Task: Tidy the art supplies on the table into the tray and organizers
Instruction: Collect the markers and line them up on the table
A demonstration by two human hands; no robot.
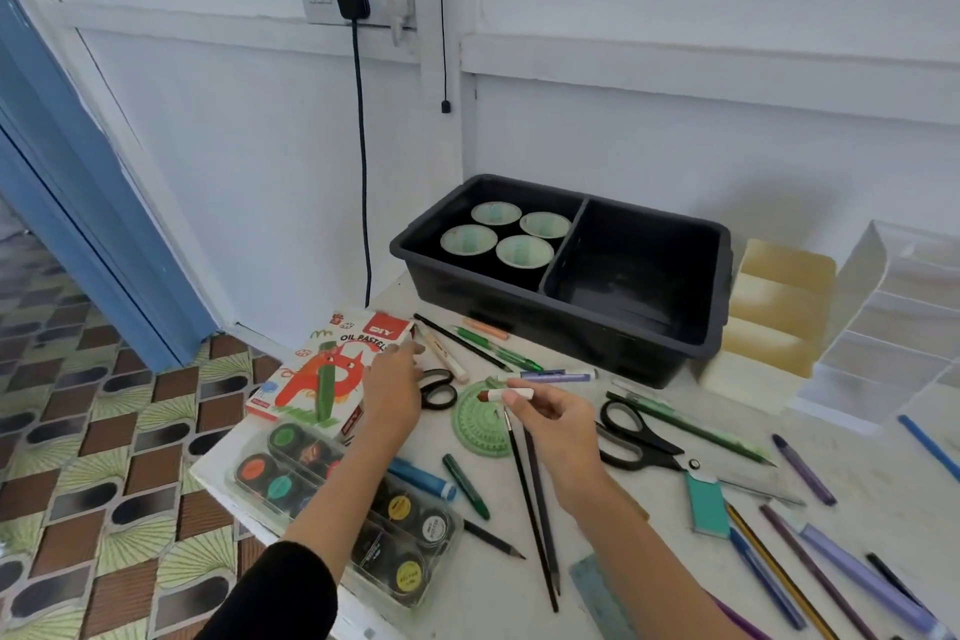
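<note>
Our right hand (558, 424) grips a white, brown-tipped stick (511, 395) in its fingers above the green protractor (480, 424); our left hand (395, 390), fingers relaxed, touches the oil pastel box (322, 374) on the desk (483, 598), near the black tray (519, 312)

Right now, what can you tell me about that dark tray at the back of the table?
The tray is a dark grey rectangular tub that looks like plastic, with a rolled rim and deep walls. A divider splits it into two compartments. The left one holds four pale cups standing upright with their open tops up. No supplies show in the right one. The tray rests flat on the white table, close to the wall corner and set at a slant to the table's edge.
</note>
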